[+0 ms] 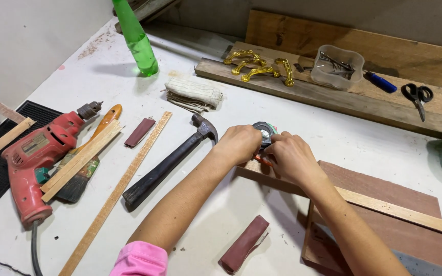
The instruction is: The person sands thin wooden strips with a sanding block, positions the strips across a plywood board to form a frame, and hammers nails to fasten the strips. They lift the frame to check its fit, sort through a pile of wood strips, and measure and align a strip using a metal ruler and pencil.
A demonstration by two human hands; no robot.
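Head view, nearest me: a rolled strip of reddish sandpaper (243,245) lies on the white table (333,138), beside a brown board (405,214) with a thin wooden strip (392,209) across it. Above that, I see my left hand (239,144) and right hand (290,156) closed together around a small round tape measure (264,131) at the board's far corner. A hammer (172,161) rests just left; a red drill (39,158) sits well apart. Farther back, gold handles (259,66) and a green bottle (135,38).
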